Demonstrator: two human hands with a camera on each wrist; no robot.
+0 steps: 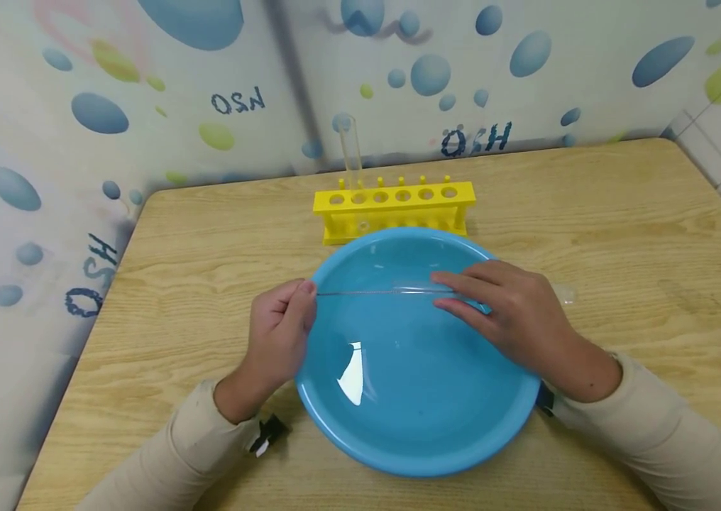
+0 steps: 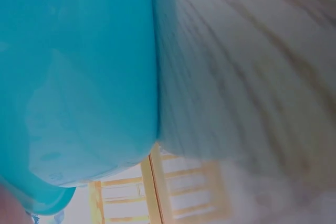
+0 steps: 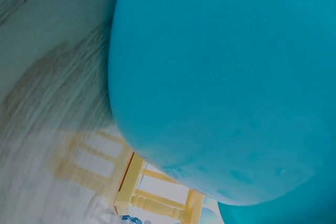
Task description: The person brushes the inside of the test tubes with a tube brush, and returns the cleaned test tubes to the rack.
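Basin point(image 1: 424, 419): big blue one, sitting on the bench point(image 1: 194, 245) right in front of me, under the stuff I'm holding. Guessing it's placed there so any drips are landing inside instead of on the wood.

Test tube point(image 1: 411, 290): clear, lying sideways over the basin, its near-left end poking out of my right hand. Something clear is showing past that hand too, but I can't tell if it's the other end.

Wire point(image 1: 354, 292): thin, stretching pretty straight from my left hand and, by the look of it, running into the tube. I'm holding both level, probably so they're lining up.

Left hand point(image 1: 277, 326): fingers are sitting curled in a fist, thumb pressing on top, gripping the wire's end right by the basin's left rim.

Right hand point(image 1: 516, 312): I'm pinching the tube, longer fingers reaching fairly straight along the top and thumb coming from below, so only a tube-sized gap. Looks like a light grip, which is making sense for glass, if it is glass.

Arms: sleeves point(image 1: 191, 436) are angling in from both lower corners, right wrist leaning across the rim. Both wrist cams are mostly seeing basin wall.

Rack point(image 1: 392, 207): yellow, standing just behind the basin, holding a second tube point(image 1: 351, 152) upright.
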